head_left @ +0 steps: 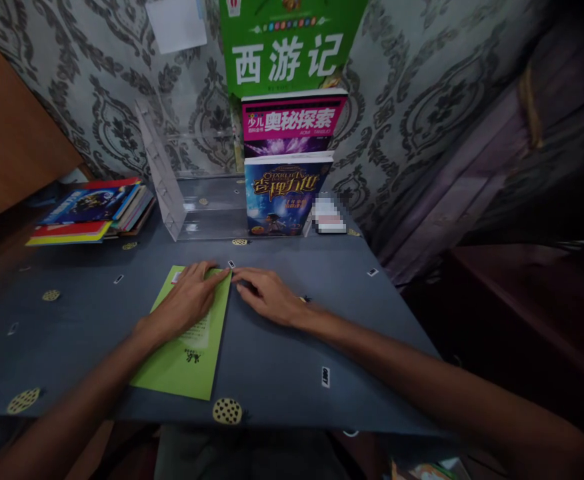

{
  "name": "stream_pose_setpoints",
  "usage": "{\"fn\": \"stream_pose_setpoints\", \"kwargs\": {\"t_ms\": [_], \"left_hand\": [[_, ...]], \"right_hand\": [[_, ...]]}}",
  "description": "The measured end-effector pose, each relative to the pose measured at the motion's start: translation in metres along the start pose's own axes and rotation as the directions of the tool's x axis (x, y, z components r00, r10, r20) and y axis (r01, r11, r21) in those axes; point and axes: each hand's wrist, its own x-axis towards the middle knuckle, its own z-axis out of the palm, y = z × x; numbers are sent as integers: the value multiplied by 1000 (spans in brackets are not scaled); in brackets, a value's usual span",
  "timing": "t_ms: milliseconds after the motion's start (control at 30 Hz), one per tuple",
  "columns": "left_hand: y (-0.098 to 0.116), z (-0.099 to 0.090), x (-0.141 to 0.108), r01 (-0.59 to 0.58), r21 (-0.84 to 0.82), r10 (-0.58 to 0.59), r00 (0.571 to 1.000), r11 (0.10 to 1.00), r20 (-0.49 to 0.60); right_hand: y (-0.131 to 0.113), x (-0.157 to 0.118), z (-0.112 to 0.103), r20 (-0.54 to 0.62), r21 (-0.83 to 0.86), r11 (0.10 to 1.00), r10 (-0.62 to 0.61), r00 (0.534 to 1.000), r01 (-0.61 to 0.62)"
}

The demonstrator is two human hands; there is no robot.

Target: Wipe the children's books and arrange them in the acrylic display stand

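Observation:
A lime-green book [199,370] lies on the cloth-covered table with small dark print on its face. My left hand [189,297] rests flat across its upper part, fingers stretched, the thumb reaching to the top right corner. Beside that corner is my right hand [269,293], fingers bent with the index tip at the book's edge and the thumb slightly apart. Nothing shows in its grasp. Farther back, a clear display rack [165,177] bears a blue book [285,197], a pink and purple book [292,123] and a green book [287,60] in tiers.
A stack of books and magazines [92,207] sits at the back left. A white item [331,223], partly pixelated, lies right of the rack. The table [372,373] has a grey-blue patterned cover. Patterned wall covering [412,87] rises behind; a curtain [452,180] hangs right.

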Motion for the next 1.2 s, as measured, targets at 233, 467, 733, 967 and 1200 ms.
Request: {"fn": "stream_pose_setpoints", "kwargs": {"t_ms": [233,467,733,967,1200], "left_hand": [[-5,5,-9,-44,-57,41,997,997,-58],[8,-12,-40,-111,-120,111,994,987,-6],[37,-38,-96,-151,-267,168,985,952,42],[50,-56,-116,-154,-227,189,972,962,141],[59,-43,-113,-159,-44,161,985,986,61]], "right_hand": [[8,7,-1,63,-32,999,26,998,-24],[15,5,4,58,-73,997,-4,998,8],[16,5,5,62,-41,998,-35,997,38],[18,5,7,62,-42,999,3,998,0],[10,0,7,43,-49,999,-11,999,13]]}}
